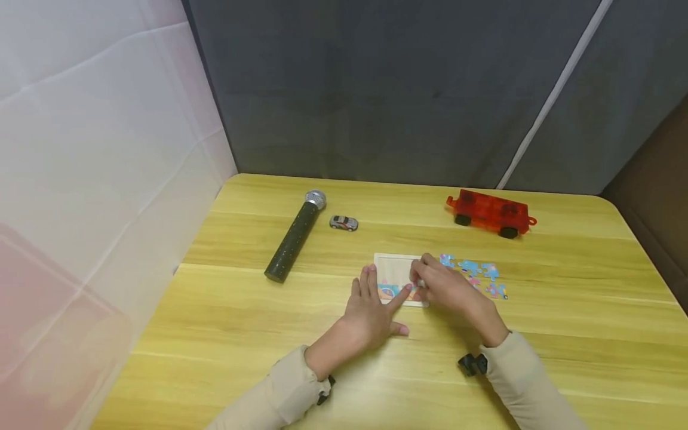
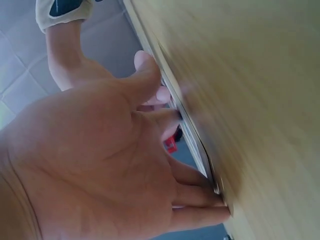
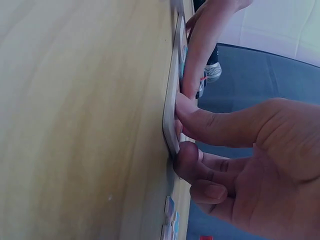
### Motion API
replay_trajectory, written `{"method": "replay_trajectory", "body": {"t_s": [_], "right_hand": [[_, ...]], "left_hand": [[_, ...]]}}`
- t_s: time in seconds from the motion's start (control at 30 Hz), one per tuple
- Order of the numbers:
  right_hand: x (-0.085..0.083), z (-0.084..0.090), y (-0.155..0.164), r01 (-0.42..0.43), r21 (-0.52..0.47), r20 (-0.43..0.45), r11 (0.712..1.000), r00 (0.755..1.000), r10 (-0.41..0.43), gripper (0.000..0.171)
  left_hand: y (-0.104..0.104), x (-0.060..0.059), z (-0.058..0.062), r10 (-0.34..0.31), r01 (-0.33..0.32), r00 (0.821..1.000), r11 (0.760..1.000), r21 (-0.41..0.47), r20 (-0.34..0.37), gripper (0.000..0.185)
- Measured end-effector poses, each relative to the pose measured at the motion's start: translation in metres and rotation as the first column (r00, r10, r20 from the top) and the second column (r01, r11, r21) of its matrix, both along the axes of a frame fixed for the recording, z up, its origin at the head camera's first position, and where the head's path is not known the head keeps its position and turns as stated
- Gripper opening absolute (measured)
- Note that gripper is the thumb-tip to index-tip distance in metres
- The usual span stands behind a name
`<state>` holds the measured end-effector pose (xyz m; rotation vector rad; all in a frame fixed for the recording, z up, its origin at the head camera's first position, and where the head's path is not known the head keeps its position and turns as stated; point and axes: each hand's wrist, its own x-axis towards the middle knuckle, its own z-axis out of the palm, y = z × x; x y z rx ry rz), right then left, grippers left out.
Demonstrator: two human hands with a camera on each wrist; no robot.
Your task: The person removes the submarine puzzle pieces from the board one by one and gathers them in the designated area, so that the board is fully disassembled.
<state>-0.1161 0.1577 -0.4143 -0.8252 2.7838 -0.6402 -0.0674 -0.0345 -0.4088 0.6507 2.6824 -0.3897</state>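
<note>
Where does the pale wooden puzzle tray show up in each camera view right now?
Head: the pale wooden puzzle tray lies centre table, under both hands.
Left wrist: seen edge-on as a thin strip beside the left hand.
Right wrist: edge-on, pressed by the right hand.
Shared landmark: the yellow wooden table.

Surface point(image 1: 537, 334): yellow wood grain. Puzzle tray point(image 1: 392, 269): pale cream, with an orange-and-blue picture at its near edge. Loose puzzle pieces point(image 1: 475, 276): blue and pink. Toy truck point(image 1: 488, 212): translucent red, black wheels. Microphone point(image 1: 295, 236): black speckled, silver head. Toy car point(image 1: 343, 223): silver. Sleeves point(image 1: 527, 376): beige.
</note>
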Motion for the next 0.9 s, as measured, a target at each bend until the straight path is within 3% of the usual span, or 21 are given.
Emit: {"method": "replay_trajectory", "body": {"t_s": [0.23,0.37,0.6,0.9], "right_hand": [[-0.002,-0.003,-0.002,0.003,-0.005,0.017,1.0,1.0,-0.003,0.022],[-0.003,-0.003,-0.002,0.019,-0.005,0.049,1.0,0.999,-0.019,0.022],[-0.005,-0.001,-0.001,0.017,-0.016,0.053,1.0,0.998,-0.016,0.023],[-0.014,0.002,0.012,-0.022,-0.228,0.2,0.973,0.977,0.069,0.011]], "left_hand": [[-0.015,0.012,0.003,-0.054,0.051,0.998,0.994,0.095,0.022,0.08],[-0.02,0.019,0.004,-0.099,0.098,0.995,0.992,0.082,0.001,0.082],[-0.02,0.019,0.003,-0.103,0.104,0.995,0.992,0.067,-0.01,0.082],[-0.017,0.019,0.002,-0.109,0.11,0.994,0.994,0.029,-0.011,0.083]]}}
